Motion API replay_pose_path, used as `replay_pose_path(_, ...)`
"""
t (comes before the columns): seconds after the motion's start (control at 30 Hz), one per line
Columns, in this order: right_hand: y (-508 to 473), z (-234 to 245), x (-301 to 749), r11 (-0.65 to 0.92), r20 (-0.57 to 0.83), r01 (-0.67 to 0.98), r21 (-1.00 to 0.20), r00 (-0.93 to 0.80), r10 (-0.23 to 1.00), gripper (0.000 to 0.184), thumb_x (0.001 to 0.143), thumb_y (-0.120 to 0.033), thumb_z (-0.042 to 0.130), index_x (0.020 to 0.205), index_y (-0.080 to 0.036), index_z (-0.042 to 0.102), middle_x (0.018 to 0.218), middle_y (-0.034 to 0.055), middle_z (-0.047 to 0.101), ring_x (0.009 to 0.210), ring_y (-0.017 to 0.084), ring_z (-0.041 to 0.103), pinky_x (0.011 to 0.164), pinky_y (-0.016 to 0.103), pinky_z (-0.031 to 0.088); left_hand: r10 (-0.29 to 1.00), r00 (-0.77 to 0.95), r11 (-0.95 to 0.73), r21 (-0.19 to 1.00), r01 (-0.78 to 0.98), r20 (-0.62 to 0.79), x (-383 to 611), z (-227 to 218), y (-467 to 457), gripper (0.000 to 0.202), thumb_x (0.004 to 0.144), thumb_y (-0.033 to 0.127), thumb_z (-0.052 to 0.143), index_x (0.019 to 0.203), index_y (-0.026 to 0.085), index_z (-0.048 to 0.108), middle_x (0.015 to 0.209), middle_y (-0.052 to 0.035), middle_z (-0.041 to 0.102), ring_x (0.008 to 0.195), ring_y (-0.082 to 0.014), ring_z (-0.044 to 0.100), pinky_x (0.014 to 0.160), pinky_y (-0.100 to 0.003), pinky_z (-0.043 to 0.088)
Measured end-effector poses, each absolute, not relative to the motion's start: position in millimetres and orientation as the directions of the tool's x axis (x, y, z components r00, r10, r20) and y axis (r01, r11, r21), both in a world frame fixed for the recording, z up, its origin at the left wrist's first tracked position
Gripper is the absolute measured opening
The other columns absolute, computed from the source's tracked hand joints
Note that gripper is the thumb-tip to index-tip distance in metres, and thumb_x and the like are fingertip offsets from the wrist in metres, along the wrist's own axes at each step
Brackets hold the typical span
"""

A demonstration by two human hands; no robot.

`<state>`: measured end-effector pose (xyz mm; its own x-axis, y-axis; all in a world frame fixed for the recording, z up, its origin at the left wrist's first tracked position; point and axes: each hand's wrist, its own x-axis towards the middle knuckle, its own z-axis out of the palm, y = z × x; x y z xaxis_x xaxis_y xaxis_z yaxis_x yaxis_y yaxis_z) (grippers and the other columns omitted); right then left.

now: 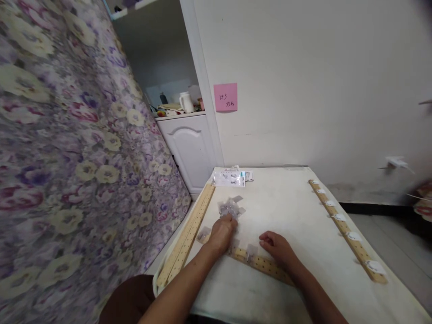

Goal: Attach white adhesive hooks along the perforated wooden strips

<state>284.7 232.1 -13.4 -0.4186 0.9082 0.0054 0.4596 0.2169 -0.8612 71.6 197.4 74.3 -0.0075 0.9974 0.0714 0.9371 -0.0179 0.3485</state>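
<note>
My left hand reaches over the table to a small pile of clear plastic pieces. Its fingers are pressed together at the near edge of the pile, and whatever lies between them is hidden. Below it, a pale wooden strip with rows of holes lies slantwise, bearing a few clear pieces. My left wrist covers part of this strip. My right hand hovers by the strip's right half, fingers loosely bent and apart from the thumb, nothing visible in them.
Two more perforated strips lie along the table's left edge. Another strip on the right carries several white-backed pieces. Flat packaging lies at the back left. A floral curtain hangs beside the table.
</note>
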Motion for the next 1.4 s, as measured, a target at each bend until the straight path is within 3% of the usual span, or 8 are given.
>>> replay_pose_path(0.2, 235.2, -17.8, 285.2, 0.213, 0.009, 0.441, -0.872, -0.422, 0.906, 0.023, 0.074, -0.032, 0.054, 0.087, -0.018, 0.066, 0.07, 0.0022, 0.065, 0.067, 0.018, 0.057, 0.062, 0.027, 0.041, 0.997, 0.044, -0.062, 0.373, 0.926, 0.058, 71.5, 67.3, 206.9, 0.013, 0.075, 0.014, 0.051, 0.065, 0.017, 0.059, 0.082, -0.0064, 0.064, 0.088, -0.0209, 0.057, 0.082, -0.031, 0.04)
replay_pose_path(0.4, 227.1, 0.6, 281.6, 0.174, 0.06, 0.285, -0.942, -0.368, 0.928, 0.023, 0.074, -0.033, 0.051, 0.085, -0.018, 0.064, 0.065, 0.0005, 0.062, 0.06, 0.016, 0.055, 0.057, 0.027, 0.042, 0.987, -0.061, -0.036, 0.582, 0.812, 0.147, 79.1, 76.1, 203.3, 0.016, 0.079, 0.025, 0.05, 0.079, 0.019, 0.065, 0.089, -0.0042, 0.066, 0.086, -0.0188, 0.058, 0.079, -0.029, 0.042)
replay_pose_path(0.6, 215.8, 33.8, 279.7, 0.079, 0.062, 0.04, -0.996, -0.323, 0.944, 0.026, 0.074, -0.037, 0.054, 0.09, -0.018, 0.061, 0.073, 0.0024, 0.062, 0.061, 0.015, 0.057, 0.051, 0.025, 0.045, 0.983, -0.163, 0.013, 0.841, 0.54, 0.089, 103.1, 76.8, 198.5, 0.032, 0.082, 0.038, 0.045, 0.091, 0.015, 0.066, 0.056, 0.0017, 0.059, 0.05, -0.0116, 0.052, 0.05, -0.022, 0.04)
replay_pose_path(0.7, 212.2, 44.4, 281.4, 0.063, 0.076, -0.049, -0.997, -0.31, 0.948, 0.03, 0.072, -0.04, 0.056, 0.093, -0.018, 0.06, 0.075, 0.0028, 0.063, 0.057, 0.014, 0.055, 0.048, 0.024, 0.044, 0.984, -0.167, 0.012, 0.901, 0.434, 0.067, 115.9, 77.5, 185.9, 0.036, 0.082, 0.042, 0.047, 0.09, 0.013, 0.066, 0.051, 0.0027, 0.056, 0.045, -0.01, 0.048, 0.046, -0.021, 0.037)
replay_pose_path(0.87, 204.3, 55.0, 284.2, 0.012, 0.041, -0.085, -0.996, -0.349, 0.936, 0.034, 0.075, -0.049, 0.056, 0.086, -0.018, 0.059, 0.065, -0.0011, 0.058, 0.044, 0.008, 0.043, 0.04, 0.022, 0.035, 0.969, -0.178, -0.085, 0.906, 0.414, 0.172, 131.9, 90.8, 155.6, 0.027, 0.081, 0.037, 0.053, 0.093, 0.018, 0.068, 0.067, 0.0002, 0.061, 0.058, -0.0114, 0.053, 0.057, -0.023, 0.042)
replay_pose_path(1.07, 192.7, 58.7, 282.2, -0.187, -0.039, -0.209, -0.96, -0.559, 0.828, 0.037, 0.078, -0.055, 0.055, 0.078, -0.018, 0.055, 0.055, -0.0057, 0.049, 0.043, 0.007, 0.045, 0.042, 0.019, 0.036, 0.887, 0.045, -0.362, 0.631, 0.686, 0.46, 141.5, 99.3, 127.0, 0.028, 0.09, 0.023, 0.043, 0.101, 0.028, 0.068, 0.097, -0.0043, 0.058, 0.084, -0.0138, 0.057, 0.075, -0.025, 0.045)
replay_pose_path(1.23, 188.1, 61.8, 281.3, -0.074, 0.048, -0.181, -0.981, -0.589, 0.807, 0.032, 0.074, -0.048, 0.061, 0.082, -0.017, 0.058, 0.05, -0.0067, 0.049, 0.042, 0.006, 0.041, 0.044, 0.019, 0.033, 0.9, -0.039, -0.324, 0.725, 0.607, 0.435, 141.6, 93.3, 121.8, 0.026, 0.087, 0.018, 0.045, 0.096, 0.026, 0.068, 0.103, -0.0044, 0.058, 0.096, -0.0153, 0.056, 0.082, -0.026, 0.045)
replay_pose_path(1.4, 186.2, 66.0, 280.3, 0.008, 0.077, -0.116, -0.993, -0.6, 0.796, 0.03, 0.075, -0.046, 0.058, 0.076, -0.017, 0.06, 0.05, -0.0067, 0.045, 0.042, 0.006, 0.035, 0.043, 0.02, 0.027, 0.922, -0.194, -0.194, 0.835, 0.515, 0.334, 138.5, 90.2, 122.0, 0.019, 0.08, 0.021, 0.051, 0.085, 0.021, 0.069, 0.1, -0.0043, 0.059, 0.086, -0.0155, 0.057, 0.073, -0.025, 0.045)
